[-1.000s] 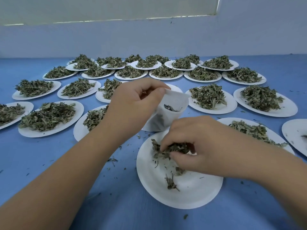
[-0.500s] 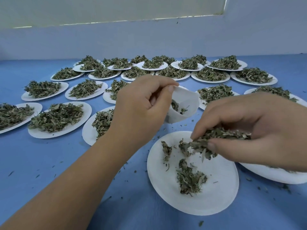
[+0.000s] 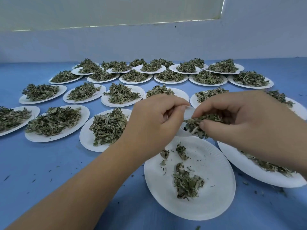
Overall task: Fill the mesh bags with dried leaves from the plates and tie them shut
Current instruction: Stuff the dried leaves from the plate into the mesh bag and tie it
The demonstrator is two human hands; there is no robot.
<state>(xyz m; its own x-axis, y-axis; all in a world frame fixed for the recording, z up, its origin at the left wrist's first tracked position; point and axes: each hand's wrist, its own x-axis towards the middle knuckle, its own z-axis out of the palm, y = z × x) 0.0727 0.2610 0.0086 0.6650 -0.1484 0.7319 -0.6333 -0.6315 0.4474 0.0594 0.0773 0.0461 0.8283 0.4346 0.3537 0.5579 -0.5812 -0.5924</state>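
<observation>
Over the left and middle of the frame, white paper plates (image 3: 49, 138) lie in rows on the blue tabletop (image 3: 66, 165), each carrying heaps of dried green leaves (image 3: 53, 120), and the rows run back to the pale wall (image 3: 149, 44) at the top. Crumbs of leaf speckle the blue around them.

The left hand (image 3: 154, 120) comes in from the lower left and hovers just right of centre. Its grip is pressed together, thumb and forefinger pinching the rim of a small white mesh bag (image 3: 189, 112). The bag hangs in the air between the two hands and is mostly hidden by them.

Just right of it, the right hand (image 3: 245, 120) has its grip curled round a pinch of dried leaves (image 3: 199, 124), held at the bag's mouth.

Below both hands lies a nearly bare white paper plate (image 3: 216, 163) holding a small clump of leaves (image 3: 187, 183) and a few scraps. At the right edge, another white plate with leaves (image 3: 245, 170) lies partly under the right forearm.
</observation>
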